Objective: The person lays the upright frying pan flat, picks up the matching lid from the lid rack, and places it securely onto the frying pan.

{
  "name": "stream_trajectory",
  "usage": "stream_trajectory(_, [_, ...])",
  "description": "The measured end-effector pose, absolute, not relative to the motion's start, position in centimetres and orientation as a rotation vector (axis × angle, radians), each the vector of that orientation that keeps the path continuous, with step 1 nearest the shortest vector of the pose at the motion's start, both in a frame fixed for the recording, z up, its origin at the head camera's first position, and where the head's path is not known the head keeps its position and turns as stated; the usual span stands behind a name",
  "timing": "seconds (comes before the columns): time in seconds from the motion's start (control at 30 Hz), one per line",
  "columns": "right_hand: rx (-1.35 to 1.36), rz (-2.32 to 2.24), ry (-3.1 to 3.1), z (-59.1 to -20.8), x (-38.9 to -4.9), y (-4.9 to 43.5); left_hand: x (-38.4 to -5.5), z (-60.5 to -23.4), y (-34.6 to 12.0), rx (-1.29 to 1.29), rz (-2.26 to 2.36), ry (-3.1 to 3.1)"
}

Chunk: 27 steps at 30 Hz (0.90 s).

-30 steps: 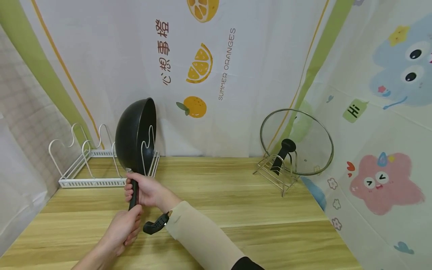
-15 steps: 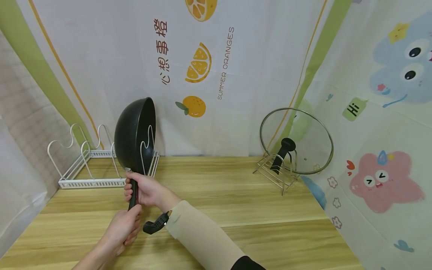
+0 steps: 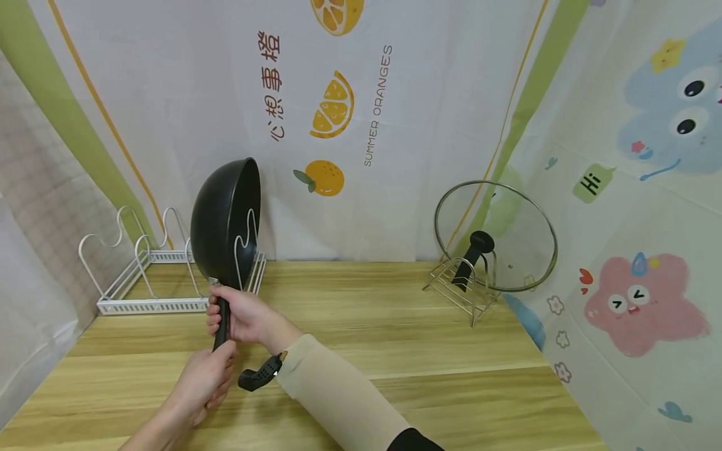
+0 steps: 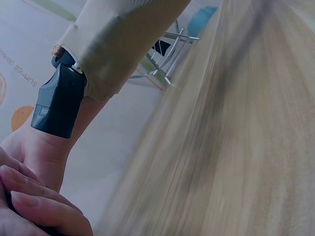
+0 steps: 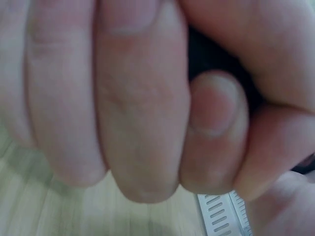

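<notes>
A black wok (image 3: 211, 219) stands on its side in the right part of a white wire rack (image 3: 158, 305), its hollow facing right. Both hands hold its black handle (image 3: 223, 322), which points toward me. My right hand (image 3: 248, 315) grips the upper part, close to the pan. Below it, my left hand (image 3: 207, 379) wraps the handle's lower end, hiding most of that end. In the right wrist view, curled fingers (image 5: 142, 108) surround a dark piece of the handle (image 5: 211, 54). Curled fingers (image 4: 47, 209) also show at the corner of the left wrist view.
On the right, a glass lid (image 3: 524, 207) with a black knob leans upright in a small metal wire stand (image 3: 474, 300). Printed curtains (image 3: 361, 219) close off the back and sides of the wooden table (image 3: 350, 351). The rack's left hoops (image 3: 93, 250) stick up beside the wok.
The wok has risen very slightly in the last half second, its rim and handle a little higher. Both hands keep their grip on the handle. The lid and its stand stay put.
</notes>
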State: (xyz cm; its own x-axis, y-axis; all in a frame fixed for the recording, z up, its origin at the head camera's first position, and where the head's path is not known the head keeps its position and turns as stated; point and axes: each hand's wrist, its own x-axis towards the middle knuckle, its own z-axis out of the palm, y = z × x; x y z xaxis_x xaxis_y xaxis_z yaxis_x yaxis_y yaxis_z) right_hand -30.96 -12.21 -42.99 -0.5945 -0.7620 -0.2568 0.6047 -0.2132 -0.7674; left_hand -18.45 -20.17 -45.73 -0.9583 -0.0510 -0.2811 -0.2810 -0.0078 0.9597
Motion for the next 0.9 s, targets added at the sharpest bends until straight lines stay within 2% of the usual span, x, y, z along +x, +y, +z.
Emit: stream_trajectory(0.9, [-0.292,-1.939,1.128,-40.7,-30.2,-12.0,-18.2,-44.6,-20.5,-0.325,2.047,2.195])
